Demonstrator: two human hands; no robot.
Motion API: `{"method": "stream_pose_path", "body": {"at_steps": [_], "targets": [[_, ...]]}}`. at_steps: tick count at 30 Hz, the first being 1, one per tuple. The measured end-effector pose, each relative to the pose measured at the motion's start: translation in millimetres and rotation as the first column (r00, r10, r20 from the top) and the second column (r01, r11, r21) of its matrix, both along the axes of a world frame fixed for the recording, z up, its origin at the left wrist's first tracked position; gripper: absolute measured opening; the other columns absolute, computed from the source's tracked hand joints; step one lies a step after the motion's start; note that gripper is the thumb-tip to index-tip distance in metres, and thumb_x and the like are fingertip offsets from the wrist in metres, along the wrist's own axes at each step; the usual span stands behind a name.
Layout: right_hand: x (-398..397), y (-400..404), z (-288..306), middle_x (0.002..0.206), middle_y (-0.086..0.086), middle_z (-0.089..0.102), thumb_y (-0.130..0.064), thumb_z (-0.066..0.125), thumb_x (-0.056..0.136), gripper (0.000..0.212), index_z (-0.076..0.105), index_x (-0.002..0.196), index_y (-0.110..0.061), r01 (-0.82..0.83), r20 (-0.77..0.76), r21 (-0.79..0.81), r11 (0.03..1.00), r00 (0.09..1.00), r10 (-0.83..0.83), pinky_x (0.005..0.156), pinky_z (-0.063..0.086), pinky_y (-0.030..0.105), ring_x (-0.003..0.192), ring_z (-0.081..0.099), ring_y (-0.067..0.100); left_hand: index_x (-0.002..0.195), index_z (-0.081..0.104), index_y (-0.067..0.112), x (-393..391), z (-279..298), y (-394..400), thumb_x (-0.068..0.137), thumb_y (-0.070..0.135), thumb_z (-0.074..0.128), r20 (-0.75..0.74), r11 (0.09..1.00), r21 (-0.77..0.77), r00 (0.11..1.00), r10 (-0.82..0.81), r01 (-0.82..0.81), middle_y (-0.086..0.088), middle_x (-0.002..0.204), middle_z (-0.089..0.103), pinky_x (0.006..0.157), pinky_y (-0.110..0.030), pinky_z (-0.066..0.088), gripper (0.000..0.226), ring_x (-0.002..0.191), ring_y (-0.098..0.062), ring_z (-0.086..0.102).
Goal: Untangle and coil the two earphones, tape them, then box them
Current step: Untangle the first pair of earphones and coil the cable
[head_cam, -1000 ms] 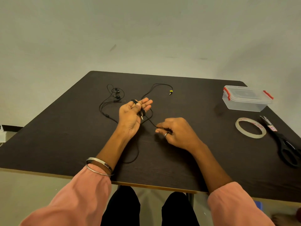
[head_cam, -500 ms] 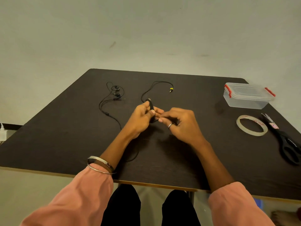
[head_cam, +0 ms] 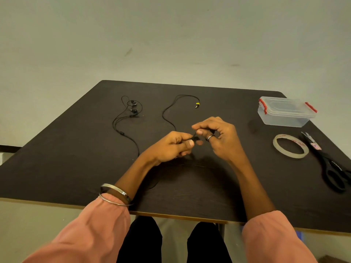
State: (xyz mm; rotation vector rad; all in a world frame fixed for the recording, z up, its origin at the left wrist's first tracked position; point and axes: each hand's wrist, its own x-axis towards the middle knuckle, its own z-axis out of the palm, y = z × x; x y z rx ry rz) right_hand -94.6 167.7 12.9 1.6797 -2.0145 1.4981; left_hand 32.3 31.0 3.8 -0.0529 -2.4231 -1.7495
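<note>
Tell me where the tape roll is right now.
In the head view the tape roll lies flat on the table's right side, between the lidded plastic box behind it and the black scissors beside it.

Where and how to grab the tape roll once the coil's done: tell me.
Take the tape roll by its near rim, coming straight down with the right hand, thumb in the open centre and fingers outside. It lies flat on the table, so the ring's edge is the only raised part. The scissors lie close on its right, so avoid that side.
</note>
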Motion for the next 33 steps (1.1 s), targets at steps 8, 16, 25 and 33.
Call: {"method": "stream_pose_path", "body": {"at_steps": [8,16,25,33], "targets": [[-2,-5,-3,0.1,-0.004,0.06,-0.02,0.075,0.079,0.014,0.074,0.092,-0.022,0.161,-0.012,-0.052,0.986,0.987,-0.162,0.085,0.036,0.009,0.1,0.048,0.013,0.079,0.056,0.01,-1,1,3,0.102,0.017,0.036,0.06,0.916,0.4,0.998,-0.034,0.007,0.0,0.061,0.042,0.048,-0.022,0.034,0.032,0.051,-0.011,0.038],[7,-10,-8,0.077,-0.008,0.066,-0.018,0.066,0.089,0.005,0.069,0.086,-0.02,0.1,0.352,-0.062,0.993,0.933,-0.072,0.066,0.049,0.027,0.07,0.06,0.005,0.074,0.057,0.01,-9,-4,-3,0.102,0.014,0.035,-0.018,0.765,0.634,0.987,0.16,-0.112,0.0,0.073,0.053,0.073,-0.029,0.048,0.035,0.072,-0.014,0.05],[12,-13,-9,0.094,0.003,0.071,-0.002,0.074,0.078,0.029,0.063,0.102,-0.015,-0.043,0.426,-0.004,0.999,0.904,0.041,0.08,0.057,0.032,0.088,0.069,0.016,0.073,0.057,0.008,-11,-5,-4,0.102,0.01,0.034,-0.001,0.788,0.586,0.972,0.236,-0.191,0.002,0.071,0.058,0.082,-0.031,0.042,0.037,0.076,-0.012,0.053],[11,-10,-14,0.092,-0.005,0.052,0.003,0.056,0.087,0.048,0.054,0.132,-0.013,0.073,-0.113,0.089,0.993,0.992,-0.062,0.069,0.037,0.008,0.079,0.049,-0.002,0.082,0.063,0.018,-13,-14,-6,0.103,0.016,0.037,-0.049,0.914,-0.014,0.914,0.404,-0.405,-0.001,0.082,0.061,0.065,-0.024,0.04,0.033,0.07,-0.007,0.053]]}}
